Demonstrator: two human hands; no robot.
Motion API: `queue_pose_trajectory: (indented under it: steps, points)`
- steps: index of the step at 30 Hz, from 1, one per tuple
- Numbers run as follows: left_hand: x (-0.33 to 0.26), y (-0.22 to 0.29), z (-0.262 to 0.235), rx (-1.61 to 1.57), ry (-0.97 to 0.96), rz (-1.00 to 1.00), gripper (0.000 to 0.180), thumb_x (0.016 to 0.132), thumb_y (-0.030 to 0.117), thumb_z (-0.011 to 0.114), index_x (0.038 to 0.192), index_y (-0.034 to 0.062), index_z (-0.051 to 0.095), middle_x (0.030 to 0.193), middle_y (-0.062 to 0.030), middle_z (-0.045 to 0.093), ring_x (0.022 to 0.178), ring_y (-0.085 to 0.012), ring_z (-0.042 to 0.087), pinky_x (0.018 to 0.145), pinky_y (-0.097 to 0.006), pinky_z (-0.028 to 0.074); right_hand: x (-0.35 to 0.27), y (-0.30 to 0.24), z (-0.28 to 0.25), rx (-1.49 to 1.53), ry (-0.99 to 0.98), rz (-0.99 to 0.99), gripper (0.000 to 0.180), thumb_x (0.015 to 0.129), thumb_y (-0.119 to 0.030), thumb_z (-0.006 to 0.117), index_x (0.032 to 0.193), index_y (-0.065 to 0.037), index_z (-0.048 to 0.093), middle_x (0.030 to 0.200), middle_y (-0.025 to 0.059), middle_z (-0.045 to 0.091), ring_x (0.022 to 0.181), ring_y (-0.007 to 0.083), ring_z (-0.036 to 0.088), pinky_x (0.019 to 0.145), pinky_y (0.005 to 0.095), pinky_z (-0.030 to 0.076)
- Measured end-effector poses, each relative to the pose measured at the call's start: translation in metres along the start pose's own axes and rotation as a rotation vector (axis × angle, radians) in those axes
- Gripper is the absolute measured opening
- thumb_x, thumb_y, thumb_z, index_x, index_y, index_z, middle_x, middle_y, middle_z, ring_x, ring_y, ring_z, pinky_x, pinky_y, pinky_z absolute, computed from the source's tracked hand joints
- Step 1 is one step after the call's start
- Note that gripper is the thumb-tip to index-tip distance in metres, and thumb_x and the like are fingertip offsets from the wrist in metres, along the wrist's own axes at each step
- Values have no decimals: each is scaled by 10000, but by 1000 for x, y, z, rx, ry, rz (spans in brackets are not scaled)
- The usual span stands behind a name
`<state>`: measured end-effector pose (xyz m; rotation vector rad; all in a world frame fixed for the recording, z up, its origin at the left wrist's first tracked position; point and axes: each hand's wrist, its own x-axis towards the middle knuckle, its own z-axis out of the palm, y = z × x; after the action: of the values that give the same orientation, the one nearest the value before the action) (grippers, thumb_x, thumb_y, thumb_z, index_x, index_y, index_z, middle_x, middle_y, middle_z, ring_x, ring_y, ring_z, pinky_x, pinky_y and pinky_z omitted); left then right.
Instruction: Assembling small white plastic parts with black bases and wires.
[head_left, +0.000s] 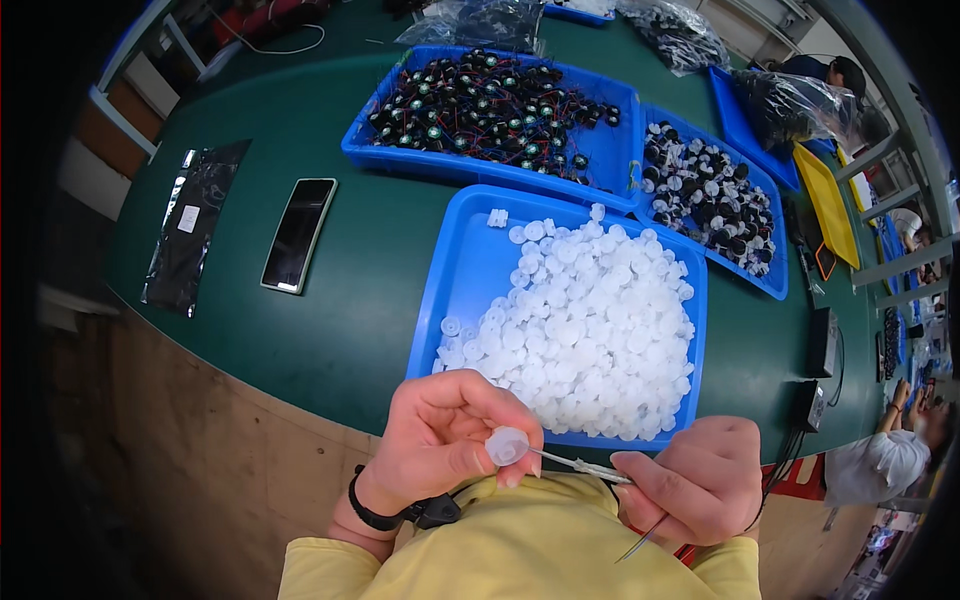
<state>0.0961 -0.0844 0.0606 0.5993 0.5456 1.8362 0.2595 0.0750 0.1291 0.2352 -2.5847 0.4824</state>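
At the table's (pixel 330 330) left edge lies one dark foil bag (pixel 195 225), and just right of it one black phone (pixel 298 235), face up and well apart from the trays. Near the front edge, the left hand (pixel 440 440) is pinched shut on one white cap (pixel 506 446), thumb and fingertips closed around it; a black band (pixel 375 512) circles that wrist. A thin wire (pixel 585 466) runs from the cap rightward into the right hand (pixel 695 485), which is clamped on it, with the wire's free end poking out below the fist. The two hands sit near each other, joined only by the wire, just in front of the nearest blue tray (pixel 450 290). That tray holds a heap of white caps (pixel 590 330), too many to count, piled toward its right side, with its left part bare. Behind it, toward the far edge, a second blue tray (pixel 610 150) holds many small black parts with red wires (pixel 490 105), also beyond counting. To its right a third blue tray (pixel 770 280) holds a mix of black and white parts (pixel 710 195). Further right, near the table's right edge, stand one more blue tray (pixel 725 105) under a clear bag (pixel 800 100) and one yellow tray (pixel 830 205). Clear bags of dark parts (pixel 680 35) lie at the far edge. Other people (pixel 880 460) sit beyond the right edge.
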Motion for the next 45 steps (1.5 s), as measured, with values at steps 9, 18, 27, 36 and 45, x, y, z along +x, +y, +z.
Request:
queue_pose_trajectory:
  steps: [9, 18, 27, 36, 45]
  points:
    - [0, -3, -2, -80, -15, -29, 262, 745, 9, 693, 949, -95, 567, 857, -237, 607, 715, -216, 607, 598, -294, 501, -2, -3, 0, -40, 4, -45, 117, 674, -92, 670, 742, -6, 627, 496, -50, 366, 378, 65, 376, 323, 200, 262]
    - [0, -13, -1, 72, -11, -173, 273, 661, -125, 695, 920, -107, 608, 895, -214, 629, 772, -209, 636, 611, -278, 527, 0, -8, 6, -62, -97, -69, 118, 652, -49, 657, 734, 17, 604, 507, -34, 397, 377, 73, 374, 316, 215, 276]
    - [0, -3, 2, 109, 100, -218, 142, 713, -36, 657, 834, -103, 626, 711, -161, 636, 560, -147, 598, 497, -217, 484, -7, 13, 6, 346, -93, 143, 106, 693, -95, 687, 714, -20, 615, 483, 18, 441, 351, 161, 426, 330, 270, 310]
    - [4, 2, -37, 97, 345, 141, 268, 821, 143, 635, 1003, -45, 575, 809, -159, 621, 632, -162, 580, 496, -223, 456, -7, 62, 19, -164, -125, 537, 229, 750, -156, 667, 903, 0, 600, 631, 91, 524, 531, 260, 531, 477, 326, 416]
    - [8, -6, -23, 89, 332, -65, 278, 839, 152, 611, 1011, -60, 555, 778, -143, 590, 602, -150, 533, 513, -222, 439, -2, 54, 26, 165, -90, 443, 148, 829, 30, 498, 970, 49, 456, 818, 170, 440, 729, 321, 485, 642, 367, 413]
